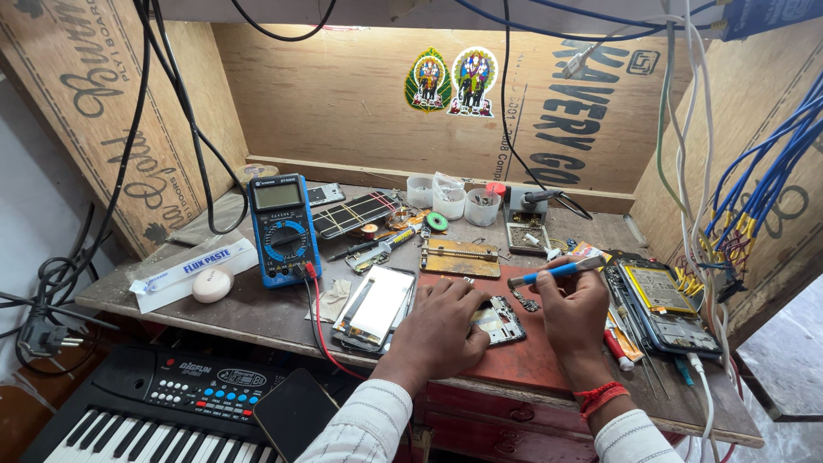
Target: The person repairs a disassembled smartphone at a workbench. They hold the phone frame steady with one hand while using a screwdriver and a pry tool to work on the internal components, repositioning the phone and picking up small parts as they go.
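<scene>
My left hand (439, 324) lies flat on a small opened phone body (501, 321) on a red mat (531, 360), pressing it down. My right hand (573, 307) is closed around a blue-handled tool (553, 272), held level above the phone with its tip pointing left. A small loose part (526, 301) lies on the mat between my hands. A detached phone screen (375, 306) rests just left of my left hand.
A blue multimeter (282, 229) with a red lead stands at left, beside a white flux tube (193, 267). An opened phone showing its battery (662, 304) lies at right. Small pots (448, 201), a brass holder (460, 257), a keyboard (154, 407) and hanging wires (754, 197) surround the bench.
</scene>
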Demonstrator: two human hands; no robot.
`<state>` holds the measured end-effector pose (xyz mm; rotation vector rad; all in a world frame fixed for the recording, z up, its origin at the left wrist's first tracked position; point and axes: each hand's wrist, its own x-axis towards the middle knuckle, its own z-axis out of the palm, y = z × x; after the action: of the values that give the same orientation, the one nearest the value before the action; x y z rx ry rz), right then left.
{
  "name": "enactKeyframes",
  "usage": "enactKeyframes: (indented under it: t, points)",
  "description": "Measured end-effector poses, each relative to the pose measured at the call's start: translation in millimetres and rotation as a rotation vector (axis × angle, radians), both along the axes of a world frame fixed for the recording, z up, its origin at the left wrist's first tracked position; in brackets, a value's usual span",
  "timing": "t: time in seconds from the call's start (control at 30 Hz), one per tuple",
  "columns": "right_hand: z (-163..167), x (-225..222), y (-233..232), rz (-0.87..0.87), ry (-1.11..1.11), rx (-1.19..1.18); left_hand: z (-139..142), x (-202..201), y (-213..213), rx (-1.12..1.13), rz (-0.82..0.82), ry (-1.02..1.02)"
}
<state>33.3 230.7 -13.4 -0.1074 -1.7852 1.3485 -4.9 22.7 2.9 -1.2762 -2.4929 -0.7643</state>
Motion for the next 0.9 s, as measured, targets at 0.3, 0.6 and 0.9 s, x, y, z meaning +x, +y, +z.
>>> enactKeyframes:
  t: [0.3, 0.6, 0.9]
  points:
    - [1.5, 0.7, -4.5, 0.115, -0.041, -0.058, 1.6, 0.1, 0.9, -0.012, 0.007, 0.001]
    - [2.7, 0.7, -4.9, 0.024, -0.128, 0.01, 1.0, 0.0, 0.1, -0.004, 0.002, -0.002]
    - [3.2, 0.6, -5.2, 0.033, -0.125, -0.025, 0.3, 0.0, 0.1, 0.005, 0.002, 0.006]
